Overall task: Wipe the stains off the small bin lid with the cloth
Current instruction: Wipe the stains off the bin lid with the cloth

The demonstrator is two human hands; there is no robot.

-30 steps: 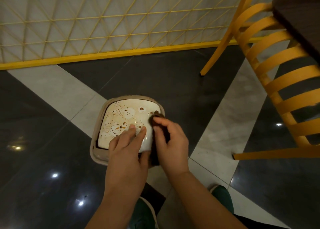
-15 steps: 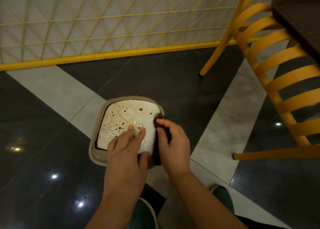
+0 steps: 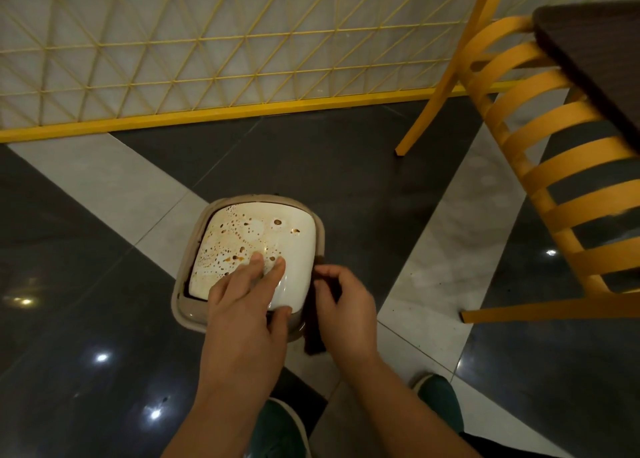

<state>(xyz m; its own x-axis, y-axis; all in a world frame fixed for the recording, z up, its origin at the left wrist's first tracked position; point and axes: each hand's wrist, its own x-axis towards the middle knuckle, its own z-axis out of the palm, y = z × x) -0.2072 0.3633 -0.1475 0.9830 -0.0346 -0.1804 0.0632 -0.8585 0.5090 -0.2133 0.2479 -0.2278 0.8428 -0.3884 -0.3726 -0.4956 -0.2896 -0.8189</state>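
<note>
Bin lid point(image 3: 256, 246), stains intact, lies pinned beneath the flat, open left hand point(image 3: 247, 305); the right hand point(image 3: 343, 305), pinching the cloth point(image 3: 317, 322), has slipped off its edge, so wiping is paused.

We see two bare forearms with no sleeves, watch or rings — and below them dark green shoes with pale rubber soles point(image 3: 284, 433), partly hidden.

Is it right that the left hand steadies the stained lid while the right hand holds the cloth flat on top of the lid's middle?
Not quite. The head view shows the left hand steadying the stained lid, but the right hand holds the cloth off the lid's right edge, hanging beside the bin, not on the lid's middle.
</note>
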